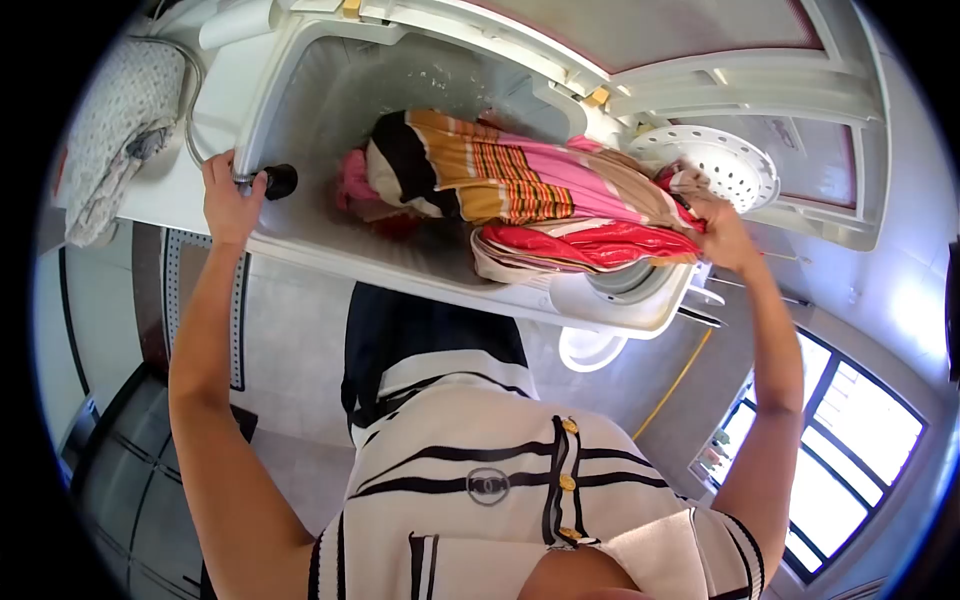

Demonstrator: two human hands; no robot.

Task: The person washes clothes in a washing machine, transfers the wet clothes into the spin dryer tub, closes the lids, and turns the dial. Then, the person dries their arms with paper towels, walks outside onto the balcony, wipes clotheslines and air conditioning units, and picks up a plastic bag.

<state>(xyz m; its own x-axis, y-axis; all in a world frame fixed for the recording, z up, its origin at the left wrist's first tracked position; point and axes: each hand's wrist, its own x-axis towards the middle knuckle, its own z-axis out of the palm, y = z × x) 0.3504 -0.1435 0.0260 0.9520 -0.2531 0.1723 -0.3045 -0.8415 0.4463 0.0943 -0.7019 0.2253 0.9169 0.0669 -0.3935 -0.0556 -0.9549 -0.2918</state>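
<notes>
At the left rim of the washing tub, my left hand is closed around a spray hose head with a black nozzle, which points into the tub. My right hand grips the far right end of a multicoloured striped cloth. The cloth stretches from the tub across to the round spinner opening, and looks wet where its red part shines. Pink fabric lies lower in the tub at the cloth's left end.
A white perforated disc leans behind my right hand, against the raised machine lid. A thin grey hose runs along the left side. Patterned cloth hangs at the far left. A white round basin sits below the machine.
</notes>
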